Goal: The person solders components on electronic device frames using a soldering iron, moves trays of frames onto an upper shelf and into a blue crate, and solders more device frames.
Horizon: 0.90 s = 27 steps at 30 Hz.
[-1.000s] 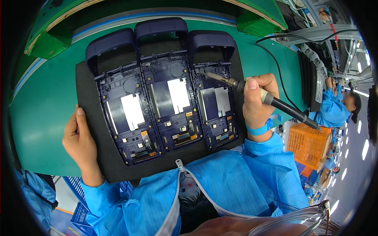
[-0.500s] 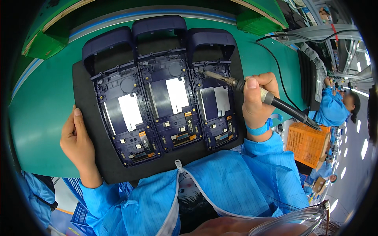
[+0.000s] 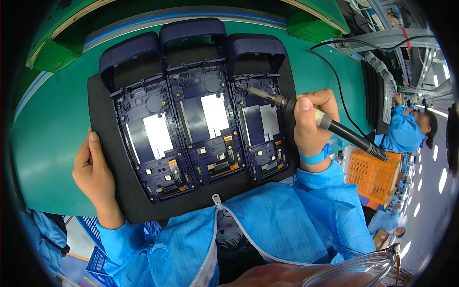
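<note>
Three dark navy plastic device housings lie side by side on a black foam mat: the left housing (image 3: pixel 138 129), the middle housing (image 3: pixel 191 119) and the right housing (image 3: pixel 249 103). Each has a raised loop at its far end, a white panel and small boards inside. In my right hand (image 3: pixel 311 117) is a soldering iron (image 3: pixel 351 134), closed round its handle. The iron's tip meets or hovers over the upper left corner of the right housing; contact is hard to tell. My left hand (image 3: pixel 95 177) grips the left edge of the mat (image 3: pixel 106 110), thumb on top.
A green work surface (image 3: pixel 48 158) lies beneath the mat. From the iron a black cable (image 3: pixel 340 91) loops behind my right hand. Green blocks (image 3: pixel 315 28) stand at the back. To the right are an orange crate (image 3: pixel 370 174) and a co-worker in blue (image 3: pixel 404 131). A blue basket (image 3: pixel 98 260) sits lower left.
The soldering iron and my right hand have shifted only very slightly. My left hand, the mat and the housings hold nearly the same place. In the background at right, another person has moved.
</note>
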Each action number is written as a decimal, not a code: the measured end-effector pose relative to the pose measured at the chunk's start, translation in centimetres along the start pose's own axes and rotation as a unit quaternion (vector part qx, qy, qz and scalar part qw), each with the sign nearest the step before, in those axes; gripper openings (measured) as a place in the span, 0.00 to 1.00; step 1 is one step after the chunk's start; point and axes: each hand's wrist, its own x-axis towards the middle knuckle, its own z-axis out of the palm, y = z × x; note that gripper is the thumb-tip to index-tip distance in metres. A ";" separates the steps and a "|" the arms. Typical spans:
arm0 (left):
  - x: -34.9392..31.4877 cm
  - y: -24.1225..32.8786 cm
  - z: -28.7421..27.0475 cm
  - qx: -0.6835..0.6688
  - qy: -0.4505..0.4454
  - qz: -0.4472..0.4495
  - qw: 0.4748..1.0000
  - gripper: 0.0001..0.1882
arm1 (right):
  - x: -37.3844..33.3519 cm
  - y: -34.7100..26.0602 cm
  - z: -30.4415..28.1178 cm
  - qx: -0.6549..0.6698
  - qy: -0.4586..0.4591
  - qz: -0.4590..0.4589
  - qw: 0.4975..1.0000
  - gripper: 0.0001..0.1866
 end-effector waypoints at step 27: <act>0.2 -0.3 -0.4 0.035 0.014 0.063 0.997 0.11 | 1.7 -2.6 7.6 -0.015 -0.090 -0.016 0.996 0.09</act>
